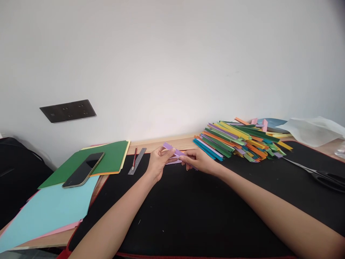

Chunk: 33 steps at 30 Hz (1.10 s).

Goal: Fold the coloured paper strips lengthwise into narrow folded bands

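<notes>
Between my two hands is a narrow purple paper strip [168,146], held slanting above the black mat [172,216]. My left hand [159,162] pinches it near its upper left end. Fingers of my right hand [198,160] close on it farther down to the right and cover part of it. Some more purple paper [174,162] shows just below and behind the fingers; whether it is the same piece I cannot tell. To the right of my right hand lies a heap of folded paper strips [231,138] in many colours.
Left of my hands lie a metal ruler [138,160] and a red pencil [134,158]. Farther left, a phone [83,169] rests on green sheets [113,154], near light blue sheets [51,210]. Scissors [318,174] and a translucent plastic bag [314,131] are at the right. A wall stands behind.
</notes>
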Each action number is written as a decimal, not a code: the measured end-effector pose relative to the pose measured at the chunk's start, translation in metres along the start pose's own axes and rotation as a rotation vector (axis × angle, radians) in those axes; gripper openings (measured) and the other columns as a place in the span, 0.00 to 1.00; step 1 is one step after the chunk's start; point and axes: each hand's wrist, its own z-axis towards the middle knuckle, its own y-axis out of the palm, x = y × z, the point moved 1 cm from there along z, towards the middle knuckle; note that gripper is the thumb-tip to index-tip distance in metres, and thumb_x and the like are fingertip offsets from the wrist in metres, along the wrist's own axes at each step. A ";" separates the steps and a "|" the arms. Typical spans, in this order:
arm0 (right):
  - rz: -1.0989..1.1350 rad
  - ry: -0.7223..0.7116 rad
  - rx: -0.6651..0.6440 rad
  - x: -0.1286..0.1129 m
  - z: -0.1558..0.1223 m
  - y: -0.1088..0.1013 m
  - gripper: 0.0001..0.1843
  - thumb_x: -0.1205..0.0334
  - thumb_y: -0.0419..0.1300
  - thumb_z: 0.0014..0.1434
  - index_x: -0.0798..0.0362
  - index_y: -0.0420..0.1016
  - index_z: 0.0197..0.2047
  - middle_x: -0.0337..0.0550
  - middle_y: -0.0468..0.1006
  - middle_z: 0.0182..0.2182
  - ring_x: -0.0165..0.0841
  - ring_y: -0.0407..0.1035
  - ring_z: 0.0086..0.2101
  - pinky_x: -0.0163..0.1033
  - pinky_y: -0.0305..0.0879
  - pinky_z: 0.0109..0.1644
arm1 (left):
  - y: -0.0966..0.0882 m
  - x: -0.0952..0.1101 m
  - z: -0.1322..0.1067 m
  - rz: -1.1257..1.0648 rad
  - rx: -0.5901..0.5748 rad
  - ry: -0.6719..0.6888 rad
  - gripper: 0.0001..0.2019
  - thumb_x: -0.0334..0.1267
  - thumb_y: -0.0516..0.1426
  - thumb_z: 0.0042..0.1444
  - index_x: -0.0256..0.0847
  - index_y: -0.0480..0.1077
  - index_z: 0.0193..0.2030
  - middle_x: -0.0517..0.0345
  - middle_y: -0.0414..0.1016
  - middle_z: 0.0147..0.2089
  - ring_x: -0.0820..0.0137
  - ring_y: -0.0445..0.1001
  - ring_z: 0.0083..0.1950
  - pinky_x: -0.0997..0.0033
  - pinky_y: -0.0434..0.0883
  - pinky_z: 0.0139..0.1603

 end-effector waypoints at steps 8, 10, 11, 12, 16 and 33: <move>0.113 0.041 0.005 -0.004 -0.001 -0.002 0.21 0.44 0.57 0.48 0.57 0.69 0.30 0.37 0.69 0.19 0.26 0.65 0.21 0.31 0.59 0.25 | 0.002 0.003 -0.001 -0.072 -0.002 -0.016 0.15 0.38 0.63 0.41 0.32 0.70 0.36 0.49 0.77 0.36 0.65 0.74 0.40 0.58 0.66 0.50; 0.182 0.060 -0.006 -0.005 -0.002 -0.002 0.20 0.45 0.58 0.48 0.57 0.69 0.31 0.37 0.69 0.20 0.26 0.65 0.22 0.32 0.60 0.26 | 0.003 0.004 -0.002 -0.085 -0.027 -0.008 0.15 0.38 0.63 0.41 0.32 0.70 0.35 0.48 0.77 0.36 0.65 0.74 0.41 0.58 0.65 0.51; 0.208 0.066 -0.010 -0.005 -0.002 -0.002 0.20 0.46 0.59 0.47 0.56 0.70 0.32 0.37 0.69 0.20 0.26 0.65 0.22 0.32 0.60 0.27 | 0.004 0.004 -0.003 -0.082 -0.041 -0.005 0.14 0.38 0.63 0.42 0.33 0.70 0.35 0.48 0.77 0.36 0.65 0.74 0.41 0.58 0.65 0.51; 0.223 0.066 -0.010 -0.005 -0.002 -0.002 0.20 0.46 0.59 0.47 0.56 0.70 0.32 0.37 0.69 0.21 0.26 0.65 0.23 0.32 0.60 0.27 | 0.004 0.004 -0.003 -0.074 -0.053 -0.004 0.14 0.38 0.63 0.42 0.33 0.71 0.35 0.49 0.77 0.36 0.65 0.74 0.41 0.58 0.65 0.51; 0.175 0.045 -0.012 -0.001 -0.001 -0.001 0.20 0.45 0.54 0.51 0.56 0.70 0.30 0.38 0.70 0.21 0.26 0.64 0.22 0.31 0.60 0.25 | 0.005 0.000 -0.003 -0.027 -0.094 -0.013 0.13 0.38 0.62 0.43 0.33 0.72 0.35 0.50 0.77 0.35 0.66 0.74 0.38 0.60 0.66 0.50; 0.276 0.039 -0.119 0.004 -0.002 0.003 0.21 0.54 0.65 0.42 0.58 0.69 0.37 0.43 0.76 0.29 0.32 0.71 0.29 0.37 0.67 0.35 | 0.004 -0.009 0.000 -0.014 0.032 0.024 0.12 0.39 0.62 0.43 0.32 0.71 0.31 0.52 0.76 0.29 0.67 0.75 0.32 0.62 0.69 0.42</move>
